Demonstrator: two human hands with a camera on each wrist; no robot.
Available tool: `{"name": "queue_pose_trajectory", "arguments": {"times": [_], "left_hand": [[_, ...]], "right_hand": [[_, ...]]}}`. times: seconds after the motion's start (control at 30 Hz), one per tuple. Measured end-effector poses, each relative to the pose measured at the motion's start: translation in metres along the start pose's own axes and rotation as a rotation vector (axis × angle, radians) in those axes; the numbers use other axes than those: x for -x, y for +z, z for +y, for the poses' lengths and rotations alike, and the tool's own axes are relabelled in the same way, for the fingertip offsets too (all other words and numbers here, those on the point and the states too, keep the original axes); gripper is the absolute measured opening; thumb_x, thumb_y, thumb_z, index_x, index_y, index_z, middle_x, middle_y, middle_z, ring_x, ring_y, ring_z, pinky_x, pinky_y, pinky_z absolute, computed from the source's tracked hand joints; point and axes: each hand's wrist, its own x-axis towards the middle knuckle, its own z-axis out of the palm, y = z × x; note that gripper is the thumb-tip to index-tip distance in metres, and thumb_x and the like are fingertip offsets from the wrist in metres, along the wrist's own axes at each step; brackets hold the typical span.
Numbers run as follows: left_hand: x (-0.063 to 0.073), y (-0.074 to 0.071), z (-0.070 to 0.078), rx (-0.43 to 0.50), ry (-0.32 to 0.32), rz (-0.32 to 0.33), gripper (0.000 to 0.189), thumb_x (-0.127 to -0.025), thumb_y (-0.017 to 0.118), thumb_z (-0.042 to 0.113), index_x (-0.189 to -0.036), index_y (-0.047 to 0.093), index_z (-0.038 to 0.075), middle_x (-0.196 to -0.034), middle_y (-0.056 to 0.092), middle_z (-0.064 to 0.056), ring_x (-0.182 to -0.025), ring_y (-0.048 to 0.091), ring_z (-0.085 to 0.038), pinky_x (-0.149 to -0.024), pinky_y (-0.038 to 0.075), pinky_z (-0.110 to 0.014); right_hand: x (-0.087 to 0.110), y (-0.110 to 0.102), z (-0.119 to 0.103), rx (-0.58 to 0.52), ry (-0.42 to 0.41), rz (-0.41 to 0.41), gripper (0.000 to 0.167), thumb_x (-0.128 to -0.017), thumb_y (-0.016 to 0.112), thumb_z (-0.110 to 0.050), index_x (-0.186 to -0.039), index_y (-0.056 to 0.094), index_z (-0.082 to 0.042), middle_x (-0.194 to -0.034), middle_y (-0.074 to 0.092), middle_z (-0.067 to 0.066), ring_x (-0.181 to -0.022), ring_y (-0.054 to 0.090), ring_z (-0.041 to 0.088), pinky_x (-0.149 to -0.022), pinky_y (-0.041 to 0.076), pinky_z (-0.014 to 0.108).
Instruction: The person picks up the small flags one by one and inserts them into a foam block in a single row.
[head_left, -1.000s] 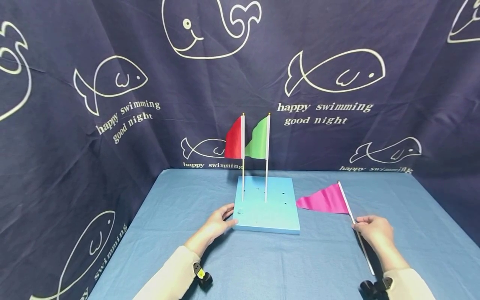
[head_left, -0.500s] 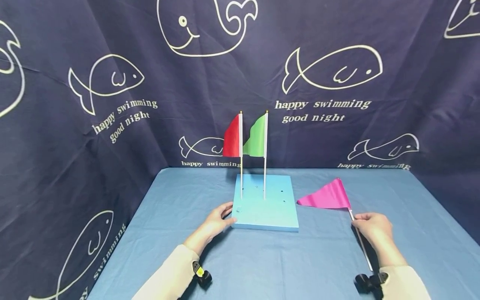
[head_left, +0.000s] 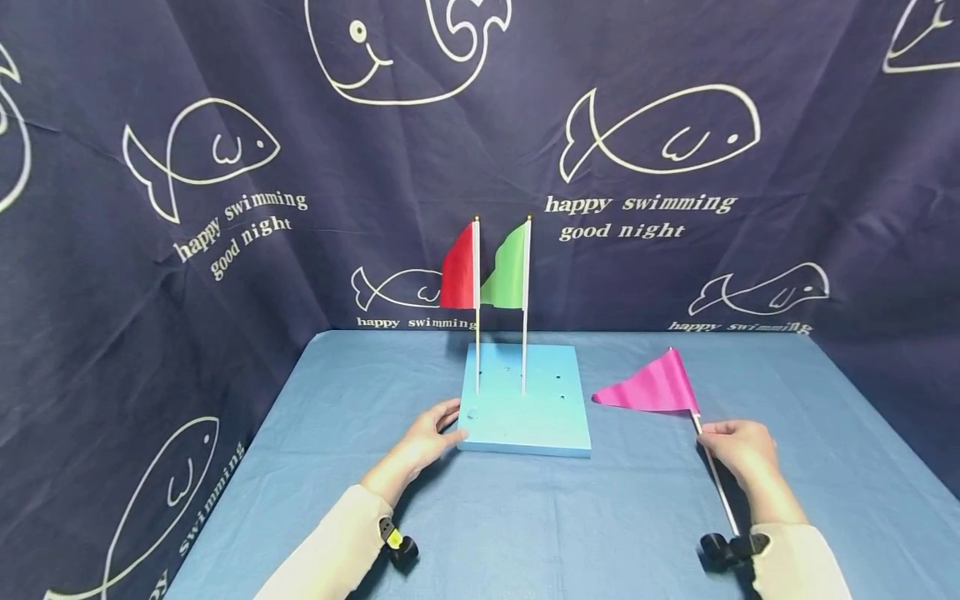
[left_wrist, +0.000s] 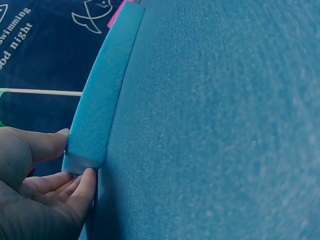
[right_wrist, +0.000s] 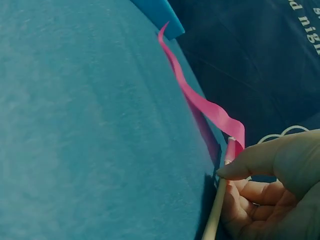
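Observation:
A light blue square board (head_left: 525, 427) lies on the cloth-covered table, with small holes in its top. My left hand (head_left: 429, 435) grips its near left corner, thumb on the top edge and fingers against the side, as the left wrist view shows. Two flags on thin poles stand upright in the board: a red flag (head_left: 460, 271) on the left and a green flag (head_left: 510, 268) beside it. Between thumb and fingers, my right hand (head_left: 744, 454) pinches the pole of a pink triangular flag (head_left: 656, 383). This flag slants low over the table, its tip pointing toward the board.
Dark blue curtains (head_left: 420, 167) with white fish outlines and lettering hang behind and at the sides. A blue cloth (head_left: 352, 375) covers the table. Each wrist carries a small black camera, the left one (head_left: 405, 550) near the front edge of the view.
The pink flag has turned about its pole, so its cloth now covers the white sleeve that showed before. The head view has shifted slightly; the left hand keeps its hold on the board.

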Motion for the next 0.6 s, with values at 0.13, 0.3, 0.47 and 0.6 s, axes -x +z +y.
{"name": "queue_pose_trajectory", "arguments": {"times": [0.13, 0.3, 0.47, 0.6], "left_hand": [[0.0006, 0.0006, 0.0000, -0.006, -0.002, 0.003, 0.058, -0.090, 0.065, 0.003, -0.143, 0.043, -0.002, -0.141, 0.051, -0.023, -0.136, 0.043, -0.035, -0.110, 0.039, -0.047], [0.0006, 0.0002, 0.0008, -0.013, -0.004, 0.003, 0.057, -0.090, 0.065, 0.003, -0.142, 0.043, -0.001, -0.141, 0.051, -0.022, -0.136, 0.043, -0.035, -0.109, 0.040, -0.047], [-0.0006, 0.0000, 0.0002, -0.029, 0.008, -0.001, 0.057, -0.090, 0.066, 0.004, -0.142, 0.043, -0.002, -0.141, 0.051, -0.022, -0.136, 0.043, -0.036, -0.109, 0.040, -0.047], [-0.0017, 0.0007, -0.0027, -0.026, 0.008, -0.015, 0.058, -0.090, 0.066, 0.004, -0.143, 0.041, -0.002, -0.142, 0.049, -0.023, -0.136, 0.042, -0.036, -0.109, 0.041, -0.046]], "right_hand": [[-0.0013, -0.0032, 0.0022, -0.064, 0.005, -0.057, 0.032, -0.083, 0.066, -0.015, -0.102, 0.069, 0.011, -0.062, 0.066, -0.002, -0.060, 0.056, 0.008, -0.059, 0.042, 0.024], [-0.0038, -0.0055, 0.0058, -0.148, 0.011, -0.103, 0.033, -0.085, 0.064, -0.013, -0.103, 0.067, 0.015, -0.066, 0.069, -0.001, -0.059, 0.060, 0.005, -0.058, 0.044, 0.021], [-0.0070, -0.0083, 0.0094, -0.225, 0.004, -0.152, 0.034, -0.087, 0.062, -0.012, -0.103, 0.065, 0.018, -0.067, 0.068, -0.005, -0.060, 0.061, 0.003, -0.058, 0.048, 0.019], [-0.0060, -0.0088, 0.0106, -0.235, 0.019, -0.177, 0.034, -0.088, 0.062, -0.013, -0.100, 0.066, 0.018, -0.064, 0.065, -0.007, -0.059, 0.060, 0.004, -0.057, 0.049, 0.020]]}}
